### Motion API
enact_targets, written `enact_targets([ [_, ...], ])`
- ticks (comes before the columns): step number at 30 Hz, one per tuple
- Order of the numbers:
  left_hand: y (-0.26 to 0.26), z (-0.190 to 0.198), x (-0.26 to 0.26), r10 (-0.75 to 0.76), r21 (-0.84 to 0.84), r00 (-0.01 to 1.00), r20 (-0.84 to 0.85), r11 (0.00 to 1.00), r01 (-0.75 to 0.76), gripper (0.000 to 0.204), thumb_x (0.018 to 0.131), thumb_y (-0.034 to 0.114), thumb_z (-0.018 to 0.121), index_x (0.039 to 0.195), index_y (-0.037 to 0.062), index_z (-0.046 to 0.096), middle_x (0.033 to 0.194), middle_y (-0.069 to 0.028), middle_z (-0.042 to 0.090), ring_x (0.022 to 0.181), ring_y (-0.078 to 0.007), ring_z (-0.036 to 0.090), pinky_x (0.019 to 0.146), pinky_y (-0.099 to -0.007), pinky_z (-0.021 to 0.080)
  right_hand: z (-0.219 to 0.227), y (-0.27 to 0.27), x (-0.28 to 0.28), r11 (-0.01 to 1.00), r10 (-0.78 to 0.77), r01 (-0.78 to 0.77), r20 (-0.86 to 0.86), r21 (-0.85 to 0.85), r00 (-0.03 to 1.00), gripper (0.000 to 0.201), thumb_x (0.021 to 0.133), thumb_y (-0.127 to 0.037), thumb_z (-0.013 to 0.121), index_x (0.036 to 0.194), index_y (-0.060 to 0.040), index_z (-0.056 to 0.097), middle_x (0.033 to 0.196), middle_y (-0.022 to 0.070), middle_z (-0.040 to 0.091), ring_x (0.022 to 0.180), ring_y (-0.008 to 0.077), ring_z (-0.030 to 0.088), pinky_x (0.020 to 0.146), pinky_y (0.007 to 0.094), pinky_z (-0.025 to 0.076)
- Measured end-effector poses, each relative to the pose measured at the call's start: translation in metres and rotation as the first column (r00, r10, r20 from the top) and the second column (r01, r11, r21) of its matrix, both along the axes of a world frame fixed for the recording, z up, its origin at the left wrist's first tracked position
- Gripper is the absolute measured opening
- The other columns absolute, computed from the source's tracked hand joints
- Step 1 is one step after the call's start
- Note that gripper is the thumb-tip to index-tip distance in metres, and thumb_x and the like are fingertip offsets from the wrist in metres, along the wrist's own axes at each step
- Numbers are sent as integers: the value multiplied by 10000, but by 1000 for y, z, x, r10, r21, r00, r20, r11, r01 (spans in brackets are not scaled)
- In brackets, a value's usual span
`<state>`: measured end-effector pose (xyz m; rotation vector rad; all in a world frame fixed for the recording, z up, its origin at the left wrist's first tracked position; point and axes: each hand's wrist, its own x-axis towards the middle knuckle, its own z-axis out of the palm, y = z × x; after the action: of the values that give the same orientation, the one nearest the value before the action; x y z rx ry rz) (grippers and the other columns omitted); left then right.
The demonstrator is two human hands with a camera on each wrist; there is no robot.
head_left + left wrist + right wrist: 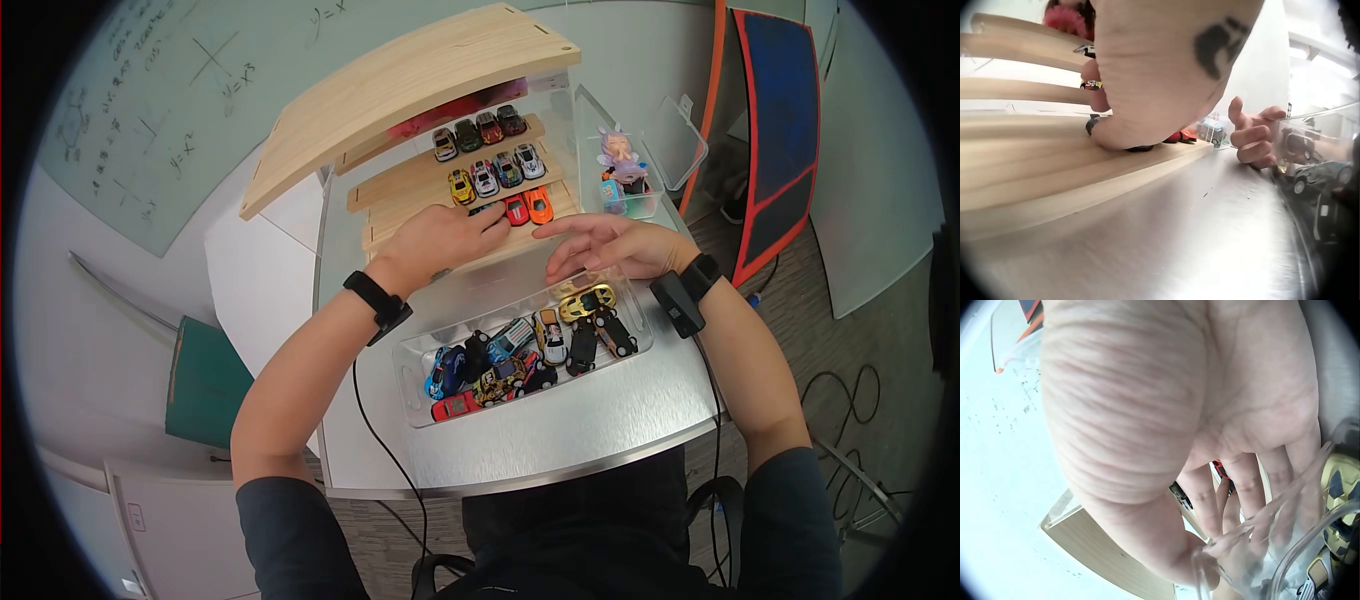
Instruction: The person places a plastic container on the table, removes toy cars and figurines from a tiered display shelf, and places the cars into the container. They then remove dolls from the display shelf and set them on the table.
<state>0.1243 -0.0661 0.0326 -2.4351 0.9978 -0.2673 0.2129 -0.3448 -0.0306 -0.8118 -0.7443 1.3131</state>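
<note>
Parking a dark toy car point(484, 210) on the wooden shelf's point(420, 75) bottom tier, left hand point(440, 240) grips it; right hand point(610, 245) hovers slack-fingered before the shelf.

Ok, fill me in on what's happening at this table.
A person sits at a metal table with a stepped wooden rack of toy cars. The left hand rests on the rack's lowest step, fingers on a dark car beside a red car and an orange car. The right hand hovers open over the far edge of a clear tray full of loose cars. Eight cars already line the two upper steps.
</note>
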Motion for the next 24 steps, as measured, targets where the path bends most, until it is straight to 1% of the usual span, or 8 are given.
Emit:
enact_targets([
  [4, -4, 1, 0, 24, 12, 999, -38, 1000, -23, 347, 832, 88, 583, 1175, 103, 534, 1196, -69, 600, 826, -223, 676, 628, -338, 567, 2, 0, -2, 1000, -8, 8, -12, 1, 1000, 612, 941, 44, 572, 1507, -63, 364, 1259, 156, 628, 1248, 244, 575, 975, 320, 500],
  [6, -1, 4, 0, 34, -109, 993, -110, 993, -46, 363, 815, 92, 627, 1168, 100, 544, 1151, -78, 591, 861, -252, 669, 677, -356, 566, 1, 0, -2, 1000, -7, 7, -15, 2, 1000, 613, 938, 55, 568, 1506, -59, 364, 1257, 158, 628, 1242, 245, 578, 966, 320, 504],
  [7, -3, 9, -3, 32, -107, 993, -112, 993, -45, 363, 815, 92, 627, 1168, 100, 544, 1151, -78, 591, 861, -252, 669, 677, -356, 566, 1, 0, -1, 1000, -9, 9, -17, 3, 1000, 613, 938, 55, 568, 1506, -59, 364, 1257, 158, 628, 1242, 245, 578, 966, 320, 504],
  [9, -7, 21, -11, 118, -188, 958, -260, 967, -170, 404, 774, 122, 699, 1154, 103, 562, 1112, -85, 582, 891, -282, 659, 737, -390, 558, 1, 0, -1, 1000, -10, 10, -3, 0, 1000, 612, 939, 51, 569, 1505, -55, 363, 1257, 160, 628, 1235, 245, 582, 959, 324, 507],
  [12, -6, 23, -10, 228, -126, 922, -312, 952, -278, 469, 730, 155, 754, 1166, 113, 583, 1126, -95, 580, 887, -309, 656, 770, -423, 549, 0, 0, -2, 1000, -16, 16, -13, -3, 1000, 609, 939, 45, 572, 1503, -53, 365, 1259, 162, 627, 1228, 243, 585, 955, 326, 508],
  [19, 1, 17, -21, 272, -146, 909, -317, 933, -329, 484, 761, 199, 736, 1217, 132, 591, 1102, -142, 574, 833, -337, 659, 761, -412, 551, 3, 0, -4, 1000, -28, 28, -1, -5, 1000, 602, 940, 41, 573, 1499, -52, 370, 1265, 163, 625, 1240, 241, 580, 958, 324, 507],
  [21, 2, 15, -26, 316, -151, 892, -323, 914, -378, 498, 738, 244, 731, 1202, 131, 592, 1062, -175, 570, 799, -355, 656, 741, -421, 551, 2, 0, -3, 999, -33, 34, 48, -8, 998, 669, 923, -69, 649, 1512, -39, 335, 1278, 171, 609, 1274, 269, 557, 1023, 354, 473],
  [24, 7, 12, -34, 360, -183, 872, -333, 882, -434, 530, 701, 277, 727, 1192, 133, 591, 1031, -198, 566, 779, -370, 654, 728, -431, 552, 2, 0, -3, 999, -34, 34, 57, -13, 998, 661, 927, -66, 643, 1511, -38, 336, 1280, 171, 607, 1274, 268, 556, 1020, 354, 479],
])
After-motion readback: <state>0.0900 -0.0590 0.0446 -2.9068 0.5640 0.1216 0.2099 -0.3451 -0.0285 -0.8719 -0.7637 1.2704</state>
